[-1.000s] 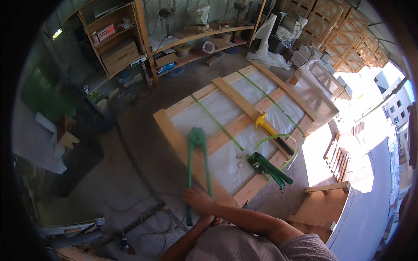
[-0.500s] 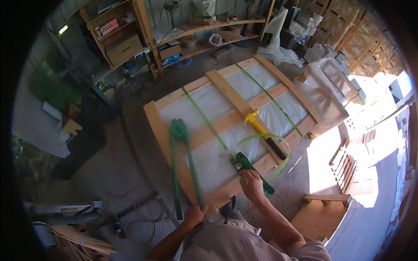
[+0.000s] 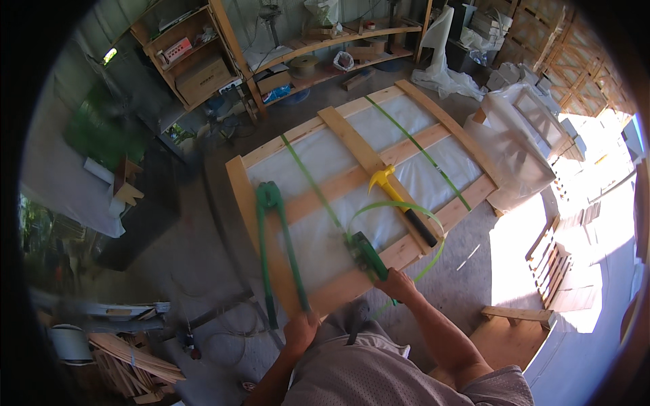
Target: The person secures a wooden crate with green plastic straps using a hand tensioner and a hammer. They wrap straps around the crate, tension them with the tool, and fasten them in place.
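Observation:
A green strapping tensioner (image 3: 366, 253) is in my right hand (image 3: 396, 285), whose fingers wrap round its handle end. The tool sits at the near side of a wooden crate, tilted, beside a loose loop of green strap (image 3: 443, 233). My left hand (image 3: 302, 329) is closed at the near edge of the crate, round the end of one handle of a green long-handled strap sealer (image 3: 269, 196); its fingertips are partly hidden. The sealer's handles are apart, its head lying on the crate's left boards. A yellow claw hammer (image 3: 382, 177) with a black grip rests on the middle board.
The crate (image 3: 349, 139), its contents wrapped in white film, carries two green straps. Wrapped goods (image 3: 518, 145) stand at its right end. Shelves (image 3: 305, 68) line the back. A wooden pallet piece (image 3: 508, 338) lies at lower right, wood strips (image 3: 135, 355) at lower left.
My right hand has shifted to the tensioner's handle end, and the tensioner has turned and moved slightly left. The strap loop has spread leftward. My left hand stays by the sealer handle.

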{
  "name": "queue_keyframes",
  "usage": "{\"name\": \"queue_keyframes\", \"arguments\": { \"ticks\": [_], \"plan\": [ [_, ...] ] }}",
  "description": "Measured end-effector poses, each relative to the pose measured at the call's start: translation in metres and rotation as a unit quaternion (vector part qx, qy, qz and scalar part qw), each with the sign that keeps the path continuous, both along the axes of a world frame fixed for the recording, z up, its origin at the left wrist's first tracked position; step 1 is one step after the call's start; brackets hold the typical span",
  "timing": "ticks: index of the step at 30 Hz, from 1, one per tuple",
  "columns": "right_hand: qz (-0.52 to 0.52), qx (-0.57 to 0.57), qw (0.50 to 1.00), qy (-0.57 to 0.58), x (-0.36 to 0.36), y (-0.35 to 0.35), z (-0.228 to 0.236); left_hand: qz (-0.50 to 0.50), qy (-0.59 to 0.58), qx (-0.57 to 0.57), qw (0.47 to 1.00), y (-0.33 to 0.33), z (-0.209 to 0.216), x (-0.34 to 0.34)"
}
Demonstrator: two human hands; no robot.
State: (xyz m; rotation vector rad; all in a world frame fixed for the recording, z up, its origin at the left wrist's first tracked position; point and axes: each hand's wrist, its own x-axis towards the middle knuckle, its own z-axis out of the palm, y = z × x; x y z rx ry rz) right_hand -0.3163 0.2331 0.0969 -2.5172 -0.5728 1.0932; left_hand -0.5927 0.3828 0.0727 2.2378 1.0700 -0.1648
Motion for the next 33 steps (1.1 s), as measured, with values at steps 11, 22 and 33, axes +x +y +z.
{"name": "queue_keyframes", "arguments": {
  "ticks": [11, 22, 33],
  "plan": [
    [0.049, 0.023, 0.997, 0.059, 0.018, -0.007, -0.043, -0.120, -0.208, -0.197, 0.951, -0.037, -0.017, 0.044],
    [0.019, -0.023, 0.999, -0.044, 0.005, -0.006, -0.051, 0.026, -0.139, -0.462, 0.875, -0.050, -0.028, 0.089],
    [0.102, -0.020, 0.994, -0.027, 0.013, -0.014, -0.079, 0.204, -0.159, -0.639, 0.724, -0.089, -0.046, 0.180]
  ]
}}
